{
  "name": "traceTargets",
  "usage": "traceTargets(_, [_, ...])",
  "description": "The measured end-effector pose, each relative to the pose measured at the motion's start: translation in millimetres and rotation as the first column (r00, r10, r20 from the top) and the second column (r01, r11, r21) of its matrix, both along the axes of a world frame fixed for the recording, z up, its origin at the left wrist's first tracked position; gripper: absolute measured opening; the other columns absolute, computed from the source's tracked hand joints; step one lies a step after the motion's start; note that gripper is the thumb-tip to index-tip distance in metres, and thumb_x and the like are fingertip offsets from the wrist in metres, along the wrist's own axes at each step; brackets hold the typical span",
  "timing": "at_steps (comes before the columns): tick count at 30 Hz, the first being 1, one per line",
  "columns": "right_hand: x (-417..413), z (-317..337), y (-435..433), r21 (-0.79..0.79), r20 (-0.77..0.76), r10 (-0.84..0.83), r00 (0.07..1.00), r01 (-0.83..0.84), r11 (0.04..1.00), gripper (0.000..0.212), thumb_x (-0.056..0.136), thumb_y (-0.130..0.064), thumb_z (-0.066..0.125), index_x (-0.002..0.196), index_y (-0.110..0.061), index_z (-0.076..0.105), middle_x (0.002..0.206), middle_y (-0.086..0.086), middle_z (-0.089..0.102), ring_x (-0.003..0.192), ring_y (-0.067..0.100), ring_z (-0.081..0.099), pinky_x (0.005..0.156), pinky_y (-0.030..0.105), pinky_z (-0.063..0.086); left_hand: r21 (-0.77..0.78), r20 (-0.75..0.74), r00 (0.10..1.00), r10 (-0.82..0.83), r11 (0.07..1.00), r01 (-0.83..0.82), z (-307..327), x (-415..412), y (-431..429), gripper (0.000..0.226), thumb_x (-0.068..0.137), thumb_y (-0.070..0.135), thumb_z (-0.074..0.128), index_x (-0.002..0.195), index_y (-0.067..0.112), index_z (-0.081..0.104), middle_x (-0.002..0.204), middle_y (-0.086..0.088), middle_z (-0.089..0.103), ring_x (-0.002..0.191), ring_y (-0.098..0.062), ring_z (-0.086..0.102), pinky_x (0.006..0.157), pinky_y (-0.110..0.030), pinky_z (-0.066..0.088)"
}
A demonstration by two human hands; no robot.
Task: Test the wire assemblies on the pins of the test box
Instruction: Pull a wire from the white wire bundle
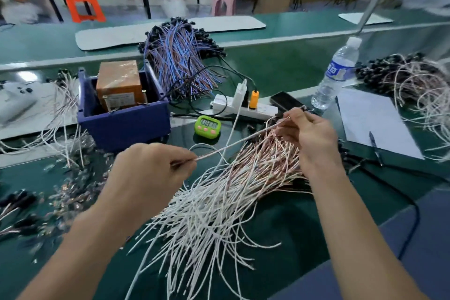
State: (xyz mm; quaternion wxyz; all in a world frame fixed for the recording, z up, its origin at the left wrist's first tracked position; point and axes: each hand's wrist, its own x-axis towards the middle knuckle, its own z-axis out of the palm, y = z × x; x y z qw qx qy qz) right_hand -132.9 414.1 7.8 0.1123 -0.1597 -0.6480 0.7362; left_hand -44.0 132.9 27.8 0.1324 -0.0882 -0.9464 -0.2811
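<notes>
A single white and pink wire assembly (pixel 233 142) stretches taut between my two hands above the green bench. My left hand (pixel 151 168) pinches its near end. My right hand (pixel 309 136) pinches its far end, next to the black connectors. Below them lies a large fanned bundle of white and pink wire assemblies (pixel 214 204). The test box (pixel 121 107), a blue open box with an orange block inside, stands to the left behind my left hand. Its pins are not discernible.
A green timer (pixel 207 126) and a white power strip (pixel 243 107) sit behind the bundle. A blue and brown wire bundle (pixel 180 56) lies farther back. A water bottle (pixel 337 73), paper with a pen (pixel 375 126) and another wire pile (pixel 418 87) are right. Loose wires (pixel 60 114) lie left.
</notes>
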Motion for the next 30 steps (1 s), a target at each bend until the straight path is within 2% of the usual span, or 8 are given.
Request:
traceTargets(4, [-14, -6, 51, 0.446, 0.017, -0.171, 0.985, 0.146, 0.883, 0.017, 0.090, -0.022, 0.076, 0.076, -0.014, 0.073, 0.061, 0.001, 0.074, 0.053, 0.018, 0.072, 0.056, 0.034, 0.059, 0.124, 0.105, 0.991, -0.084, 0.990, 0.070, -23, -21, 21, 0.031, 0.088, 0.032, 0.079, 0.098, 0.059, 0.067, 0.069, 0.035, 0.067, 0.057, 0.004, 0.064, 0.047, -0.014, 0.046])
traceTargets(7, [-18, -13, 65, 0.724, -0.031, -0.254, 0.967, 0.197, 0.661, 0.019, 0.084, -0.033, 0.081, 0.076, -0.018, 0.072, 0.051, -0.012, 0.066, 0.049, 0.004, 0.065, 0.052, 0.023, 0.051, 0.127, 0.136, 0.988, -0.080, 0.990, 0.063, -40, -32, 33, 0.031, 0.088, 0.033, 0.077, 0.092, 0.062, 0.066, 0.066, 0.033, 0.067, 0.063, 0.000, 0.066, 0.051, -0.018, 0.049])
traceTargets(10, [-17, -17, 66, 0.901, 0.003, -0.272, 0.962, 0.116, 0.418, 0.025, 0.082, -0.043, 0.078, 0.095, -0.021, 0.078, 0.070, -0.006, 0.070, 0.071, 0.021, 0.068, 0.065, 0.028, 0.052, 0.058, 0.161, 0.986, -0.052, 0.997, 0.043, -54, -36, 42, 0.011, 0.086, 0.039, 0.079, 0.092, 0.049, 0.078, 0.065, 0.037, 0.065, 0.066, 0.004, 0.065, 0.058, -0.016, 0.049])
traceTargets(15, [-16, -9, 57, 0.973, -0.061, -0.307, 0.950, 0.125, 0.192, 0.048, 0.084, -0.043, 0.079, 0.127, -0.025, 0.069, 0.093, 0.009, 0.077, 0.088, 0.034, 0.070, 0.083, 0.040, 0.050, -0.092, 0.161, 0.984, -0.077, 0.991, 0.093, -58, -40, 45, 0.030, 0.081, 0.064, 0.071, 0.099, 0.042, 0.080, 0.089, 0.030, 0.066, 0.082, 0.003, 0.058, 0.075, -0.027, 0.048])
traceTargets(18, [-18, -8, 48, 0.964, -0.196, 0.003, 0.981, 0.192, 0.183, 0.029, 0.083, -0.020, 0.083, 0.111, -0.023, 0.078, 0.092, 0.004, 0.077, 0.090, 0.029, 0.067, 0.092, 0.044, 0.047, -0.070, 0.106, 0.989, -0.107, 0.991, 0.114, -47, -47, 53, 0.050, 0.077, 0.068, 0.070, 0.118, 0.040, 0.074, 0.121, 0.027, 0.063, 0.112, 0.001, 0.050, 0.097, -0.031, 0.043])
traceTargets(22, [-28, -14, 26, 0.970, 0.215, 0.308, 0.927, -0.239, 0.042, 0.044, 0.084, 0.000, 0.071, 0.119, -0.026, 0.076, 0.123, -0.002, 0.073, 0.120, 0.021, 0.059, 0.112, 0.040, 0.040, 0.009, 0.226, 0.950, -0.215, 0.976, 0.219, -43, -69, 94, 0.080, 0.081, 0.066, 0.072, 0.152, 0.043, 0.043, 0.158, 0.022, 0.038, 0.140, -0.002, 0.035, 0.117, -0.035, 0.025])
traceTargets(25, [-36, -18, 20, 0.924, 0.374, 0.328, 0.867, -0.378, -0.055, 0.048, 0.081, 0.001, 0.066, 0.120, -0.026, 0.073, 0.114, 0.002, 0.075, 0.111, 0.023, 0.065, 0.103, 0.035, 0.047, 0.089, 0.399, 0.888, -0.228, 0.974, 0.210, -56, -85, 130, 0.105, 0.083, 0.062, 0.072, 0.164, 0.031, 0.014, 0.169, 0.008, 0.024, 0.153, -0.012, 0.026, 0.122, -0.031, 0.020])
traceTargets(30, [-42, -14, 38, 0.982, 0.184, 0.300, 0.936, -0.186, -0.022, 0.038, 0.079, 0.006, 0.060, 0.084, -0.026, 0.082, 0.086, 0.002, 0.076, 0.082, 0.025, 0.069, 0.081, 0.037, 0.058, 0.103, 0.458, 0.881, -0.119, 0.991, 0.080, -80, -86, 154, 0.107, 0.082, 0.065, 0.070, 0.163, 0.028, 0.011, 0.163, 0.001, 0.039, 0.145, -0.025, 0.043, 0.117, -0.041, 0.036])
